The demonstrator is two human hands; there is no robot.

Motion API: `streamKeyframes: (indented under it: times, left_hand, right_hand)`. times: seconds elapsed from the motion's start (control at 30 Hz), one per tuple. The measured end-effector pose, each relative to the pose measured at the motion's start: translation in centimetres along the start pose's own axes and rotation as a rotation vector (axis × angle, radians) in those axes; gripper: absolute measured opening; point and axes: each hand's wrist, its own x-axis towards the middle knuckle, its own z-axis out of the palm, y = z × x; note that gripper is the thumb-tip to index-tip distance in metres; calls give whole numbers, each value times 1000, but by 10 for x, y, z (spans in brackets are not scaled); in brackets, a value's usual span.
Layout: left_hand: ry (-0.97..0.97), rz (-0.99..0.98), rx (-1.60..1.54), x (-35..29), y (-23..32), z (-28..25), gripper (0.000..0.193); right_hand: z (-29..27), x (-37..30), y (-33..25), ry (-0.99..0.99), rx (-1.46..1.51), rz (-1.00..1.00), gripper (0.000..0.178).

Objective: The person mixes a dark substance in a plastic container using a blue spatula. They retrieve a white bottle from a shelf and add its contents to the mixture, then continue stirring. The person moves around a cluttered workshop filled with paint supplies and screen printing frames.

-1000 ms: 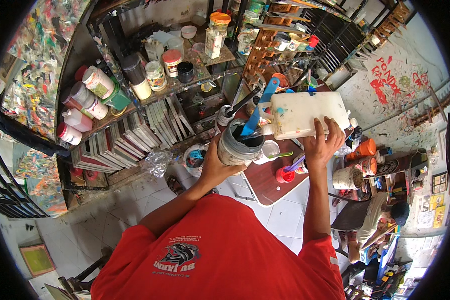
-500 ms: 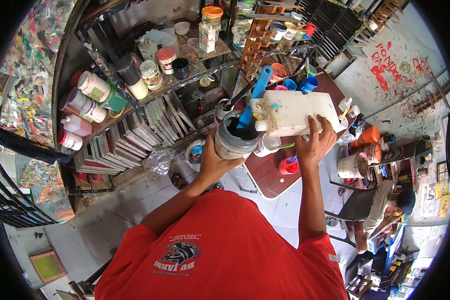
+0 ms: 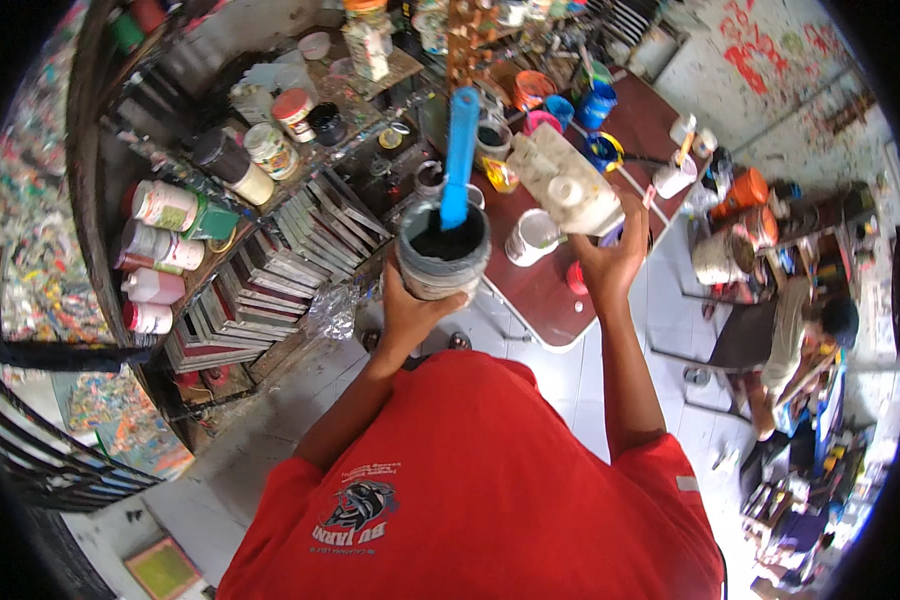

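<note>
My left hand [image 3: 410, 315] grips a round plastic jar [image 3: 438, 278] from its near left side. Dark paint [image 3: 448, 243] coats the jar's inside, and a blue spatula [image 3: 459, 150] stands up out of it. In my right hand [image 3: 615, 258] is a whitish, paint-stained plastic jug [image 3: 545, 170], held by its near right end above the table. The jug's round neck [image 3: 565, 190] faces up toward me. A clear gap separates the jug from the jar. Below the jug stands a white tub [image 3: 530, 238] with something green at its rim.
A dark red table [image 3: 510, 295] holds a blue pot [image 3: 597, 105], an orange tub [image 3: 533, 88] and a white cup [image 3: 675, 177]. Shelves with jars [image 3: 270, 150] and stacked frames [image 3: 270, 270] line the left. Another person [image 3: 795, 340] sits at the right near a chair [image 3: 730, 340].
The jug has swung away from the jar's mouth to the right, its neck turning from sideways to upward. My left hand keeps hold of the jar. The whole view has shifted.
</note>
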Motion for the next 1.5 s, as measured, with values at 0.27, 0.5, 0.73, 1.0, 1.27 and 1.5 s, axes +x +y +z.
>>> streamKeyframes:
  times: [0.27,0.5,0.73,1.0,1.27,1.5]
  left_hand:
    - [-4,-154,-83,-33,-12,-42,99]
    - [45,-78,76,-59,-57,-99,94]
    - [160,-191,19,-65,-39,-113,97]
    - [218,-244,64,-70,-30,-115,88]
    - [233,-264,77,-69,-28,-107,89]
    - [217,-259,28,-67,-21,-106,90]
  right_hand:
    - [-30,-97,59,-151,531,668,67]
    - [-7,-221,103,-143,602,852,65]
    - [47,-288,154,-151,406,874,59]
    - [58,-288,162,-304,255,1007,81]
    - [37,-324,216,-383,-5,848,65]
    - [44,-284,255,-579,-303,931,42]
